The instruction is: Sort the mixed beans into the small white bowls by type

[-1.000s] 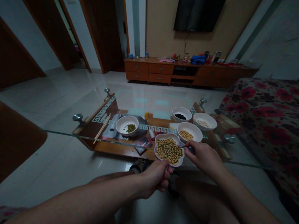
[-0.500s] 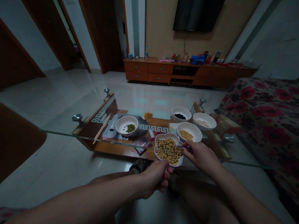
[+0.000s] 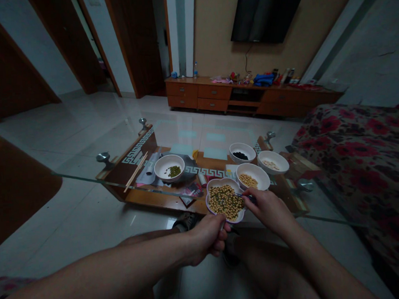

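My left hand (image 3: pixel 206 237) is curled around the near edge of the flower-shaped bowl (image 3: pixel 225 201), so that grip is pressed on its rim. The bowl sits on the glass desk (image 3: pixel 86 174), right in front of me, and it is full of mixed beans (image 3: pixel 225 202), mostly yellow with some green ones.

My right hand (image 3: pixel 269 208) is at the right side of the bowl. Its fingers are pinched together on a thin tool (image 3: pixel 242 195) that pokes over the beans. It is too small and dark to tell just what it is.

Behind the flower bowl, almost touching it, is a white bowl of yellow beans (image 3: pixel 253 177). Farther back are a bowl of black beans (image 3: pixel 242 152) and a bowl with pale beans (image 3: pixel 273 162). Off to the left, well apart, is a bowl of green beans (image 3: pixel 169 168), and chopsticks (image 3: pixel 136 171) lie near it.

I think the beans are tiny, hard, smooth and very light, so they may roll or slip away. It is best to nip one bean at its middle. The bowl looks like it could break, and the glass under it is slick, so holding the rim firmly makes sense.
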{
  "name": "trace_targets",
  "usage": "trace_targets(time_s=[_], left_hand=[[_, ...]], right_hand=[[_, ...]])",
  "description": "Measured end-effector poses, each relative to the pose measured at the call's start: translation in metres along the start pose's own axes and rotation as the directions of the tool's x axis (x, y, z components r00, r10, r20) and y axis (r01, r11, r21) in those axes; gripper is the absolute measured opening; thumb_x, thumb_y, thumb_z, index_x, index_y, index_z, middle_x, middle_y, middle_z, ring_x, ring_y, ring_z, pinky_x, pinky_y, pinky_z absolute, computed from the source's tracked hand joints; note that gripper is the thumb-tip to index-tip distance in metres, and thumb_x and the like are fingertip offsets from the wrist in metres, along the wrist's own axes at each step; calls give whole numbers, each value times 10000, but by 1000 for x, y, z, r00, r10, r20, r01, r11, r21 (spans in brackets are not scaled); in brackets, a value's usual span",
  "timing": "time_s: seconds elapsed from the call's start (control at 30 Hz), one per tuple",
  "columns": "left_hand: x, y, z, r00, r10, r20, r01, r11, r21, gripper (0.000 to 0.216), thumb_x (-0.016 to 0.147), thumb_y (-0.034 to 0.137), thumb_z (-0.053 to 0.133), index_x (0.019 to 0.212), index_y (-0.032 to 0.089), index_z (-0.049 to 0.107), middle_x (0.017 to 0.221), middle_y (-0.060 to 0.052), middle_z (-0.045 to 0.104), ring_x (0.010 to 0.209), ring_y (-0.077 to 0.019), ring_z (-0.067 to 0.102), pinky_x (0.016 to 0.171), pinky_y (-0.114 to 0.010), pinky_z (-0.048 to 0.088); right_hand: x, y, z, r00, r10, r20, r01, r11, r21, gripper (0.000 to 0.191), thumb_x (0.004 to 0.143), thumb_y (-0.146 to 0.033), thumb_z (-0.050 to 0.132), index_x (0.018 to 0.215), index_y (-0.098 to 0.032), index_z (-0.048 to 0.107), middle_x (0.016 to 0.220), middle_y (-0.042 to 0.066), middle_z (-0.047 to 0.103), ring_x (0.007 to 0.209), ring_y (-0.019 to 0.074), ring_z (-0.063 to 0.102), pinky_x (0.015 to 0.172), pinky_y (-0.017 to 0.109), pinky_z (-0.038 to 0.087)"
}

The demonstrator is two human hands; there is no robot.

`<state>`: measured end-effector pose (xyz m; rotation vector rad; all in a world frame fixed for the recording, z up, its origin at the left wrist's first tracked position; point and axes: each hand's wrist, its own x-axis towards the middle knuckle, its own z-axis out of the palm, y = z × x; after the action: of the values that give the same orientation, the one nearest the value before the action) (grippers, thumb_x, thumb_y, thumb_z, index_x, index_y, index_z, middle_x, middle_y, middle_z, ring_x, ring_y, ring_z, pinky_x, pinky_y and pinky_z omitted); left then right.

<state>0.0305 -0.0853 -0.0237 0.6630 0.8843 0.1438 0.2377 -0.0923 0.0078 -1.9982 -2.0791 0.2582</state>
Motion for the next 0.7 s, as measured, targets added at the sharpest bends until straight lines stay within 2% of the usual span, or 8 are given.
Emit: trace_targets(time_s=[0.1, 0.23, 0.33, 0.43, 0.53, 0.7], left_hand=[[0, 1, 0, 1000, 2, 1, -2, 1000, 3, 216, 867, 389, 354, 791, 206, 440, 535, 88, 298, 381, -57, 221, 412, -239, 116], [-1, 0, 1, 1000, -3, -9, 3, 1000, 11, 215, 873, 378, 347, 784, 204, 437, 529, 89, 296, 377, -56, 214, 413, -240, 111], [-2, -1, 1, 1000, -6, -11, 6, 1000, 5, 220, 878, 379, 342, 782, 204, 435, 530, 89, 297, 376, -56, 215, 415, -241, 104], [-3, 0, 2, 1000, -3, -8, 3, 1000, 2, 221, 879, 381, 345, 786, 203, 437, 534, 87, 301, 380, -57, 226, 415, -239, 110], [-4, 1, 2, 1000, -6, -22, 7, 1000, 8, 216, 877, 375, 344, 778, 205, 434, 528, 88, 292, 380, -58, 226, 412, -237, 119], [-4, 2, 3, 1000, -5, -25, 5, 1000, 16, 188, 860, 354, 352, 778, 205, 434, 525, 91, 288, 375, -57, 224, 408, -232, 126]], right_hand=[[0, 1, -3, 993, 15, -114, -11, 999, 35, 269, 868, -393, 442, 926, -221, 640, 800, 53, 693, 710, 183, 635, 596, 260, 413], [0, 4, -6, 945, 132, -298, -144, 989, -17, 292, 867, -416, 437, 942, -212, 633, 750, 66, 689, 638, 195, 627, 573, 275, 400], [0, 5, -6, 918, 183, -351, -213, 976, -46, 295, 862, -421, 447, 946, -210, 635, 716, 63, 683, 618, 198, 621, 554, 272, 385], [0, 3, -6, 938, 155, -312, -169, 985, -18, 271, 845, -410, 472, 940, -216, 635, 719, 51, 680, 619, 181, 617, 554, 258, 384], [-2, 0, -4, 976, 101, -195, -106, 994, -17, 235, 827, -402, 489, 894, -230, 634, 744, 35, 681, 645, 169, 621, 553, 242, 376], [-2, -2, -3, 994, 94, -63, -98, 994, -56, 237, 826, -393, 473, 858, -224, 636, 750, 37, 682, 661, 166, 624, 530, 231, 342]])
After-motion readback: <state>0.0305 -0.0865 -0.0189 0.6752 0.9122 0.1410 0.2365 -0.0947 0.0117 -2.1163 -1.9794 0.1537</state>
